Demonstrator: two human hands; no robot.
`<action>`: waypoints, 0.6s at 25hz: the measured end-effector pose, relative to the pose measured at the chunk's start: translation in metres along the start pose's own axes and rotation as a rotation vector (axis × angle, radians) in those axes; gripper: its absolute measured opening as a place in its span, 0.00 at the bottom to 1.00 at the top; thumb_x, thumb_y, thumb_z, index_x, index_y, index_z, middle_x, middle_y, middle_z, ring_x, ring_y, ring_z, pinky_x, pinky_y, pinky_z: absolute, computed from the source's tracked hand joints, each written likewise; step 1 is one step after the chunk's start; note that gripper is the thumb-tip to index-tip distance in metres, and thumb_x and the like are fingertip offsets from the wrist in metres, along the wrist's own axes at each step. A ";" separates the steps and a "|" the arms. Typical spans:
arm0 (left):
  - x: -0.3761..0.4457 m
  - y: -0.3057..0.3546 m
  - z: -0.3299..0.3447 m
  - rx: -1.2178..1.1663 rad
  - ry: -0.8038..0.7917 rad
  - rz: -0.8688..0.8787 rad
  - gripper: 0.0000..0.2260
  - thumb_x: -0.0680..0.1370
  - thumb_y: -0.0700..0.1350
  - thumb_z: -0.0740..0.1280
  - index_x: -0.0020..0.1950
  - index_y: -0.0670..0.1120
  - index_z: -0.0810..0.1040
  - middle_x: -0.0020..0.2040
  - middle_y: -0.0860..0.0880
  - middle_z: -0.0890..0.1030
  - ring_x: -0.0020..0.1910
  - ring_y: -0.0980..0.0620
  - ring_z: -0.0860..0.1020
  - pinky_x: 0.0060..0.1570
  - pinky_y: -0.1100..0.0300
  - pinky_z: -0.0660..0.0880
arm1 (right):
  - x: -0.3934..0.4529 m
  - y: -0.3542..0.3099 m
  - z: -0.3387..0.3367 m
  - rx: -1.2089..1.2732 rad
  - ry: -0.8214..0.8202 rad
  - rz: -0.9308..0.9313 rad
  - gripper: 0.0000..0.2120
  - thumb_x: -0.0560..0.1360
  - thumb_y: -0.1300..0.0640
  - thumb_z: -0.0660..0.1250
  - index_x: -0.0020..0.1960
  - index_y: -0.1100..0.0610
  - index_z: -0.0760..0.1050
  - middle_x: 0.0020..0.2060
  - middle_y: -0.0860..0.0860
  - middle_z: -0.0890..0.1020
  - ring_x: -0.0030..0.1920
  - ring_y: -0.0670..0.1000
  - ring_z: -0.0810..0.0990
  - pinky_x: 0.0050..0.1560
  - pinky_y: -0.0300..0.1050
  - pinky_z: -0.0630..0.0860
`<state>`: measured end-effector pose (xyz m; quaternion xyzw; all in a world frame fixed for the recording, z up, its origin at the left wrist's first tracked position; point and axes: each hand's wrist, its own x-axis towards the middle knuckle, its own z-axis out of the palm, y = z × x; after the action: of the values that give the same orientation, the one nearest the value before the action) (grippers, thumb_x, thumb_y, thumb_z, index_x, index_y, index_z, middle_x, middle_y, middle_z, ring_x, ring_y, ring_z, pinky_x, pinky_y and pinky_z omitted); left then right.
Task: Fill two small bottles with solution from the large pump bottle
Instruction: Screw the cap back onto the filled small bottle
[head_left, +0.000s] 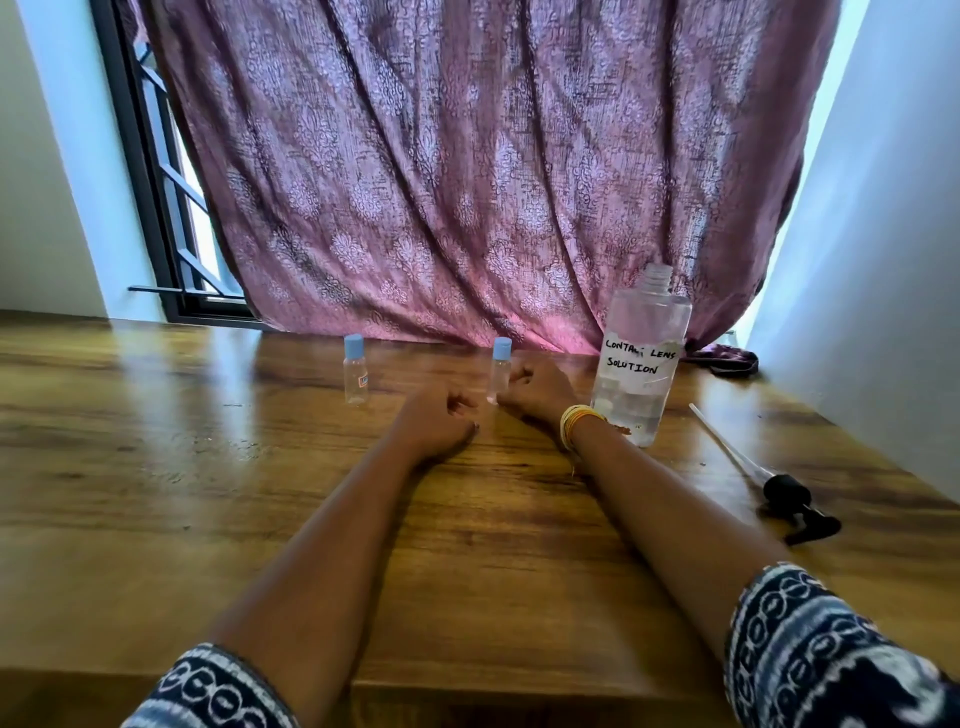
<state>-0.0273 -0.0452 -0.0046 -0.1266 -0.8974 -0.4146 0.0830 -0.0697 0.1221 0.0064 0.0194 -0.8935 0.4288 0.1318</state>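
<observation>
Two patterned navy-and-white sleeves (810, 654) show at the near edge of the wooden counter (208, 519), and both bare forearms reach out over its middle. Toward the right edge lies the black pump head (795, 506), unscrewed, with its clear dip tube (724, 441) angled away toward the large bottle. The left hand (439, 423) rests on the counter with its fingers loosely curled and nothing in it. Just beyond and to its right, the right hand (535, 389), with yellow bangles (576, 423) at the wrist, is half curled beside the nearer small bottle (500, 371); its fingers lie against the bottle's base, but a grip cannot be made out. That bottle stands upright, clear, with a light blue cap on. The second small bottle (355, 370), also capped in blue and upright, stands well to the left, apart from both hands. Right of the right hand stands the large clear bottle (641, 364), its neck open, partly filled, with a handwritten label reading "CONTACT LENS SOLUTION". A purple patterned curtain (467, 182) hangs along the far edge, with a dark window frame (150, 208) at the far left.
</observation>
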 end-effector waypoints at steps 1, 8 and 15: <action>-0.001 0.000 -0.001 -0.025 0.006 -0.004 0.12 0.73 0.38 0.70 0.56 0.42 0.81 0.51 0.43 0.83 0.50 0.46 0.80 0.55 0.50 0.78 | 0.000 0.000 -0.001 -0.034 -0.002 0.017 0.13 0.62 0.59 0.78 0.42 0.53 0.77 0.39 0.50 0.80 0.44 0.52 0.79 0.39 0.41 0.73; -0.002 -0.005 -0.012 -0.040 0.166 -0.017 0.06 0.73 0.37 0.69 0.48 0.40 0.84 0.46 0.43 0.85 0.40 0.54 0.77 0.45 0.62 0.71 | -0.066 0.003 -0.013 -0.279 -0.120 -0.082 0.12 0.70 0.58 0.69 0.52 0.57 0.71 0.46 0.51 0.75 0.47 0.52 0.74 0.45 0.44 0.70; -0.003 -0.020 -0.026 -0.064 0.603 -0.332 0.11 0.75 0.40 0.65 0.56 0.39 0.75 0.57 0.39 0.78 0.51 0.44 0.76 0.42 0.57 0.70 | -0.082 -0.006 -0.012 -0.515 -0.158 -0.259 0.12 0.77 0.60 0.60 0.59 0.60 0.74 0.58 0.59 0.74 0.58 0.57 0.73 0.61 0.47 0.69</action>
<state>-0.0293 -0.0779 -0.0025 0.1471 -0.8273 -0.4690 0.2720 0.0126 0.1211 -0.0028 0.1324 -0.9705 0.1648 0.1159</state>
